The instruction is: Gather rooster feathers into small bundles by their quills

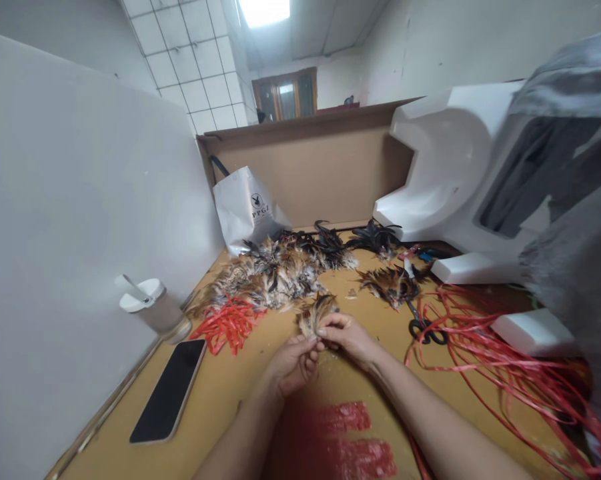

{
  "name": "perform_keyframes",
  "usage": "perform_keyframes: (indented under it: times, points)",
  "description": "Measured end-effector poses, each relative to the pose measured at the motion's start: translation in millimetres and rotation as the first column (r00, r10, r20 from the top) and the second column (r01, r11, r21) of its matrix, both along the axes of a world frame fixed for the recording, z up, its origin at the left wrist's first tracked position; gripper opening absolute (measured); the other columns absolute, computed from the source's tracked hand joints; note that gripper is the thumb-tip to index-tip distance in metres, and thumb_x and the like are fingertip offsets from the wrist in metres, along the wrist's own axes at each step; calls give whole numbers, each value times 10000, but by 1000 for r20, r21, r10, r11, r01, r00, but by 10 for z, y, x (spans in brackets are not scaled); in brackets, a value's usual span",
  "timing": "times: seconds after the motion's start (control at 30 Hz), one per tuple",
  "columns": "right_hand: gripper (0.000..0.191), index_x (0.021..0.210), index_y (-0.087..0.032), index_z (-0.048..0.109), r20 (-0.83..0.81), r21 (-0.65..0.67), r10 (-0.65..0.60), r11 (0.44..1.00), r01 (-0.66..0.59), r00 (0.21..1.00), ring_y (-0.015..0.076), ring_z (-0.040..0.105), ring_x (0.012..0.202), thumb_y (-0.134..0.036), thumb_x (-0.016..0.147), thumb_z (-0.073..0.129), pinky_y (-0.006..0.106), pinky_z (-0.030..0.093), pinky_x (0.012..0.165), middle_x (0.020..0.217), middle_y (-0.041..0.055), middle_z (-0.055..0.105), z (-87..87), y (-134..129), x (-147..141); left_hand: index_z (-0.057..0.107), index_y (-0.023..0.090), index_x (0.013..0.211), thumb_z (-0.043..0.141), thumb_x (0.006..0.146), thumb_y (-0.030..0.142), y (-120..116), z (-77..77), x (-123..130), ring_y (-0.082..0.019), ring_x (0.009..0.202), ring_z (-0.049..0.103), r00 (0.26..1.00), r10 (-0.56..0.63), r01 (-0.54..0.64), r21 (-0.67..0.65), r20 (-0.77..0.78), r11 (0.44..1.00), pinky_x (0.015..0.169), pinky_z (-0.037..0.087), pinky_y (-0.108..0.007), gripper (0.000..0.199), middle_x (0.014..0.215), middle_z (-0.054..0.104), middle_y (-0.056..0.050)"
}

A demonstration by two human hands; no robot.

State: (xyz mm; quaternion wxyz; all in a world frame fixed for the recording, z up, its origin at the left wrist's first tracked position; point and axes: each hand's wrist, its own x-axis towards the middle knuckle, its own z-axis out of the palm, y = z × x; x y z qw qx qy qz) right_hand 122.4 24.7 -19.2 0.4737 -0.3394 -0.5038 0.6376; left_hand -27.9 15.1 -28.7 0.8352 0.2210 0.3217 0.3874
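Observation:
A small bunch of brown and tan feathers point(314, 315) is pinched by its base between both hands, tips pointing away from me. My left hand point(298, 360) grips it from below, fingers curled. From the right, my right hand point(347, 337) closes thumb and fingertips on the same base. Just beyond lies a large heap of loose feathers point(280, 270), mottled brown, white and black. Short cut red strips point(233, 323) are piled left of the hands. A tied-looking bundle of dark brown feathers point(390, 285) rests to the right.
A phone point(169, 392) and a lidded cup point(160, 313) stand at the left by a white panel. Black-handled scissors point(427, 331) and long red ribbons point(505, 367) lie right. White foam point(445, 153) and a bag point(245, 207) are at the back.

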Motion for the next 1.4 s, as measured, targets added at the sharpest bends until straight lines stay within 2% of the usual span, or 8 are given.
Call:
perform_keyframes:
  times: [0.33,0.57,0.93,1.03,1.2,1.4]
  points:
    - [209,697,-148,589,57,22,12,1000,-13,998,91,489,496,-322,607,663,203,316,491,526,-24,576,65,-28,4,567,82,772,594,708,125,-1,9,22,-23,432,523,997,-6,13,92,-79,996,404,374,-88,82,591,611,-18]
    - [200,690,-148,593,30,39,10,999,-11,999,86,484,472,-321,615,659,206,334,488,503,-33,560,63,-26,-1,581,86,826,606,701,149,5,-1,29,-29,454,535,995,4,10,140,-101,990,417,381,-92,142,613,625,-25]
    - [206,690,-152,604,82,101,-57,994,48,995,109,504,540,-330,605,660,234,377,544,562,-14,568,77,-26,-9,574,88,727,622,686,173,2,-8,32,-26,430,517,991,35,-12,174,-128,985,403,372,-94,106,573,602,-14]
    - [198,681,-154,606,71,131,-56,990,46,996,108,499,558,-331,609,658,235,376,554,596,-10,565,73,-20,4,571,91,756,601,705,149,7,6,23,-20,433,515,995,35,-21,143,-98,990,411,376,-89,82,585,600,-9]
    - [155,652,-151,613,72,248,-28,969,9,997,103,488,604,-304,648,637,231,373,587,657,-1,548,103,-8,59,551,94,745,539,748,102,2,55,-14,-11,422,513,999,29,-30,-19,-31,999,400,372,-66,15,560,573,4]
    - [102,664,-161,618,99,346,1,938,-35,995,126,511,676,-262,675,621,251,383,645,693,10,560,157,-11,92,557,94,757,523,762,117,-21,62,-59,-6,410,499,996,-76,80,-84,47,993,383,361,-60,42,566,557,5]
